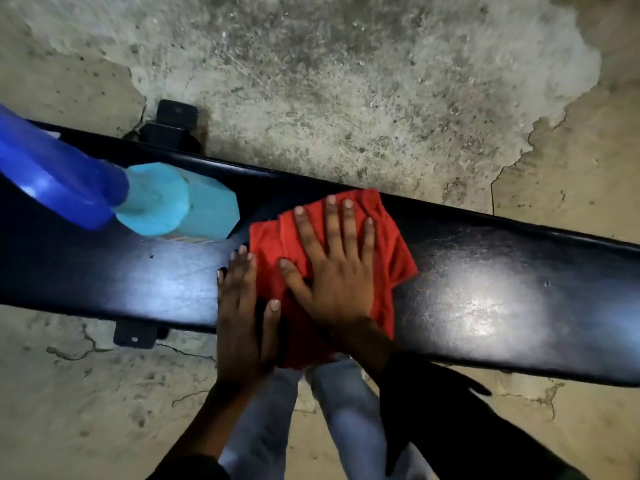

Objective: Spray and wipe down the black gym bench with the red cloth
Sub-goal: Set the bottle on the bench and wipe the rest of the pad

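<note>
Right grip (334, 271) flat, fingers spread, pressing cloth (388, 244) onto bench (485, 299). Left grip (242, 306) flat just beside, thumb on cloth edge. Bottle (104, 192) beyond left grip. Cloth soft, light, likely bunches; best pressed mid-fold.

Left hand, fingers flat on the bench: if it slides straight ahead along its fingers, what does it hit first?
Probably the light blue spray bottle lying on the black padded gym bench; the left hand points just right of it, so it could narrowly miss.

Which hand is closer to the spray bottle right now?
Left. The left hand lies flat at the red cloth's left edge, just below-right of the spray bottle; the right hand presses the cloth, farther right.
</note>
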